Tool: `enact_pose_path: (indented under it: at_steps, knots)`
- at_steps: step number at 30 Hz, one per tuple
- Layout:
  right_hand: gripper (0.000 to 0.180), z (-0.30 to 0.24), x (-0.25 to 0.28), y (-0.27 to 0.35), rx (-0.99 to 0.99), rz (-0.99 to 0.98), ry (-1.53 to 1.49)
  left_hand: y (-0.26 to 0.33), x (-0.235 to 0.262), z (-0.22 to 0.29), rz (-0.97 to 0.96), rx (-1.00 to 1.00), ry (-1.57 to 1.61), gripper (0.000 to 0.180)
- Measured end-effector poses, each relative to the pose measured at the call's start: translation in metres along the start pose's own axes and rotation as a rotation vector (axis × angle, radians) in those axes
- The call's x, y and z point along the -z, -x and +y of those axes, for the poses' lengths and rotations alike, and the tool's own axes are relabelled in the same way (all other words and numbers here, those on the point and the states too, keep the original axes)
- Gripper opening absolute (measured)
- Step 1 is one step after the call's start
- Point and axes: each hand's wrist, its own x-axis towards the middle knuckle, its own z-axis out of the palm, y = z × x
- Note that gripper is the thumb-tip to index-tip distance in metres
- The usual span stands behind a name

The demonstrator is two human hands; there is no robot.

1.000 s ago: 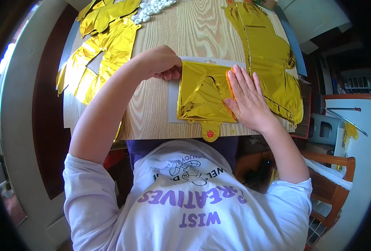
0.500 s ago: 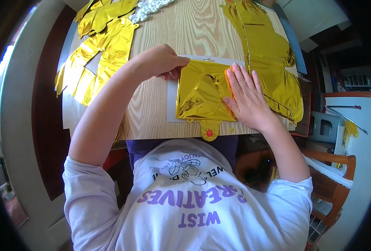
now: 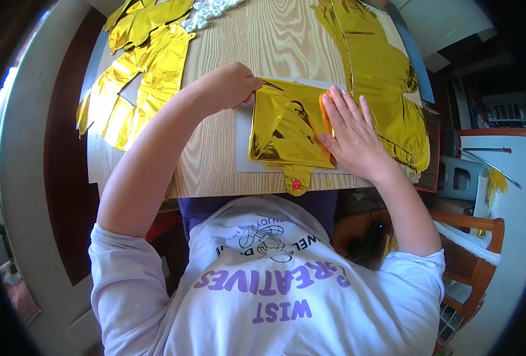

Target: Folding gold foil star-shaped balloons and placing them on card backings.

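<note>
A folded gold foil balloon [image 3: 286,127] lies on a white card [image 3: 243,154] near the table's front edge, with its round-ended tab [image 3: 297,183] hanging toward me. My left hand [image 3: 232,86] pinches the foil's far left corner, which looks slightly raised. Flat on the foil's right side rests my right hand [image 3: 353,137], fingers stretched out and pointing away from me. A strip of something orange [image 3: 323,113] shows along that hand's left edge; most of it is hidden beneath the palm.
Flat gold foil balloons cover the wooden table [image 3: 263,41] at left [image 3: 162,65] and right [image 3: 381,65]. A cluster of small white pieces [image 3: 209,13] lies at the far left. Off to the right stand a wooden chair [image 3: 470,273] and a grey plastic stool [image 3: 457,178].
My left hand has shifted slightly left, and the foil's far left corner has come up with it. The reflections on the foil differ. My right hand stays nearly in place.
</note>
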Motion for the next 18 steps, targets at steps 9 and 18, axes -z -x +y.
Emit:
enact_pose_path:
  at_steps: [9, 18]
  knots:
    - [0.074, -0.001, -0.005, 0.003, 0.029, 0.033, 0.039, 0.001, -0.032, -0.006, 0.174, -0.149, -0.736, 0.026]
    - [0.079, 0.003, -0.012, 0.003, 0.039, 0.064, 0.028, 0.028, -0.028, 0.023, 0.435, -0.155, -0.637, 0.025]
